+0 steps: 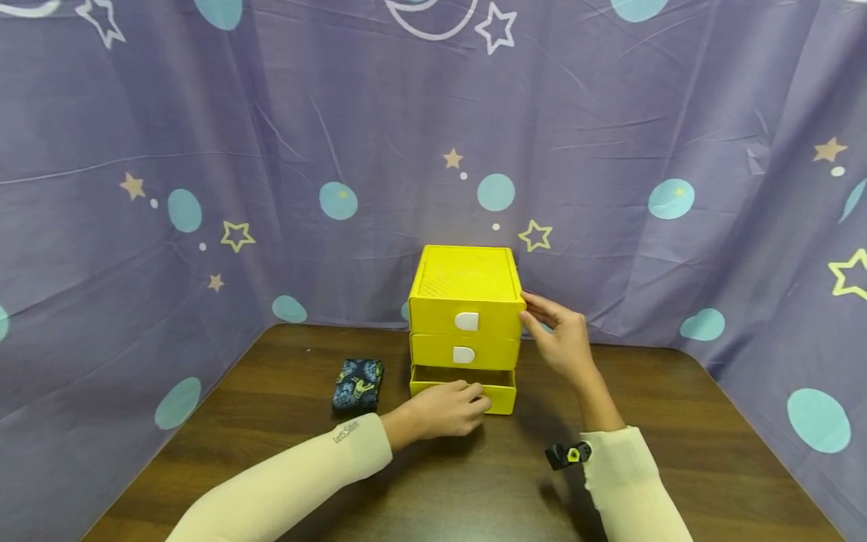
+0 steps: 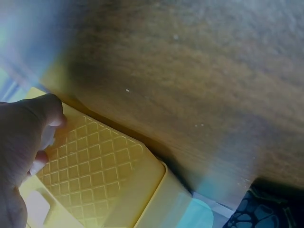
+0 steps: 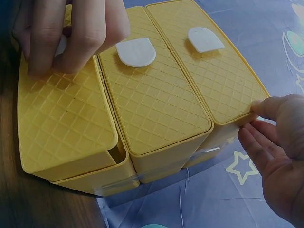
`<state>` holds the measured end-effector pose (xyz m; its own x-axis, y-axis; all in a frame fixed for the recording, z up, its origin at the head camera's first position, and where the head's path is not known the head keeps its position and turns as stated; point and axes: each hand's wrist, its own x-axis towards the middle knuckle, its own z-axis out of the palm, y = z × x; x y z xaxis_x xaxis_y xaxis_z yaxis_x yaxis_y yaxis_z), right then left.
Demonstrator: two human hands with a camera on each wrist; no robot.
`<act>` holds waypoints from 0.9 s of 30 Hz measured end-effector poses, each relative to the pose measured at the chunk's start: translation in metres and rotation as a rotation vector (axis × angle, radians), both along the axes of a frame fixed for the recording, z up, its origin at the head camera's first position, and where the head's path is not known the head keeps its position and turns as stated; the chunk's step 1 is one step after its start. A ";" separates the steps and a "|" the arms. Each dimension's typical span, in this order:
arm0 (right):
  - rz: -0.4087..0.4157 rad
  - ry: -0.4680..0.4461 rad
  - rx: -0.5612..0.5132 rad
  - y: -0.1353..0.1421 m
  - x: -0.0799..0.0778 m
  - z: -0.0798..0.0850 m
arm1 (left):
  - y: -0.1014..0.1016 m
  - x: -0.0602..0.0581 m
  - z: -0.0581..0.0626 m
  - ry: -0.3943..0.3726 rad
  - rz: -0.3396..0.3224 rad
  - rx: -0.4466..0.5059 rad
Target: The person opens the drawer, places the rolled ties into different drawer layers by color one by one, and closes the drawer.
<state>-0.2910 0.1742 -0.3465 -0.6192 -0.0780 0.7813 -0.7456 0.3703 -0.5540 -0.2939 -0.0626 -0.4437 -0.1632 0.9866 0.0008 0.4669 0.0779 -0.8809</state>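
Observation:
A yellow three-drawer cabinet (image 1: pixel 467 275) stands at the back of the table. Its bottom drawer (image 1: pixel 503 400) is pulled partway out, showing a dark gap above its front. My left hand (image 1: pixel 450 409) is at that drawer's front; in the left wrist view its thumb and fingers pinch the white handle (image 2: pixel 48 136). My right hand (image 1: pixel 565 340) grips the cabinet's right side near the top, thumb on the front edge and fingers along the side. Both upper drawers are closed, their white handles (image 3: pixel 137 52) untouched. What the bottom drawer contains is hidden.
Left of the cabinet lies a folded dark blue patterned cloth (image 1: pixel 359 384). A purple curtain (image 1: pixel 406 150) with stars and dots hangs behind and beside the brown wooden table (image 1: pixel 284 399). At the right sleeve cuff sits a black strap piece (image 1: pixel 569 455).

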 end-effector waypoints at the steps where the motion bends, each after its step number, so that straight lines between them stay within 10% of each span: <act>1: 0.001 0.002 0.001 0.000 0.000 0.000 | -0.001 0.000 0.000 0.001 0.000 -0.003; 27: 0.010 -0.027 -0.016 0.013 -0.030 -0.024 | -0.006 0.014 0.000 -0.019 -0.154 0.066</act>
